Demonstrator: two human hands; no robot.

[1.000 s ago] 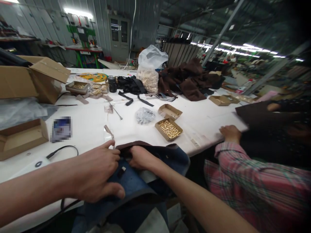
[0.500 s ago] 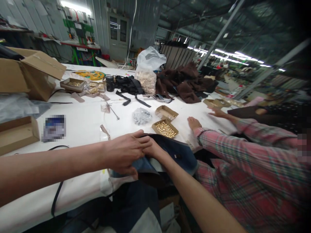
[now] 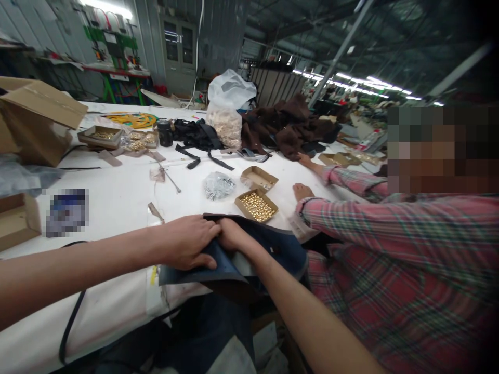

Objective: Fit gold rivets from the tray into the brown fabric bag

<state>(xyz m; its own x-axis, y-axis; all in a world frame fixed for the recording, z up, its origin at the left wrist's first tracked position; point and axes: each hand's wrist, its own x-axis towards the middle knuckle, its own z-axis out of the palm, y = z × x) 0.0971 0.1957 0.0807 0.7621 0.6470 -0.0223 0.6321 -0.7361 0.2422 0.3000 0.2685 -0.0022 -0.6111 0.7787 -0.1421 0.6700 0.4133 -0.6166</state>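
A dark blue piece of stiff material (image 3: 288, 252), dark along its edge and looking like an unfinished bag, lies folded at the front edge of the table. My left hand (image 3: 189, 241) rests over its upper left part, fingers curled at the top edge and thumb stretched along the blue face. Close beside it, my right hand (image 3: 234, 236) is closed at the same edge, its wrist crossing a pale inner area; its fingertips are hidden. Just beyond the hands stands a small cardboard box of gold-coloured metal pieces (image 3: 256, 206).
A second small box (image 3: 259, 179) and a clear bag of silver pieces (image 3: 219, 186) lie behind. Brown fabric (image 3: 278, 124) is heaped farther back. At right, a co-worker in a plaid shirt (image 3: 374, 223) has both hands over the table. A large carton (image 3: 42, 114) stands left.
My left hand has settled from above my right hand onto the blue piece, its fingers now curled at the edge. The co-worker's far hand has reached toward the brown fabric. The view has shifted slightly.
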